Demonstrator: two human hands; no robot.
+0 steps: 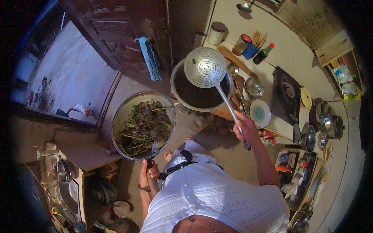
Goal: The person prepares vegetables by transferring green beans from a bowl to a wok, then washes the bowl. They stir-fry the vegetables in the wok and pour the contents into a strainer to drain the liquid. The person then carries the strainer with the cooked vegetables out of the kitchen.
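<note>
My left hand point(150, 171) grips the handle of a wide round pan point(115, 125) at the lower left. Dark, wilted leaves and stems point(145, 128) lie in the pan. The shaft of a long metal skimmer point(206, 67) is in my right hand point(246, 128). Its slotted round head is over a large pot point(177, 96) of dark contents, hiding part of them. A small dark bit sticks to the skimmer's head. The pan is to the left of the pot and lower in the picture.
At the right, a tiled counter holds a gas stove point(287, 93), a white plate with a green centre point(260, 113), ladles, a sauce bottle point(263, 54) and a lidded jar point(242, 45). A wooden door with a blue cloth point(148, 58) stands behind. A cabinet point(87, 150) is at the lower left.
</note>
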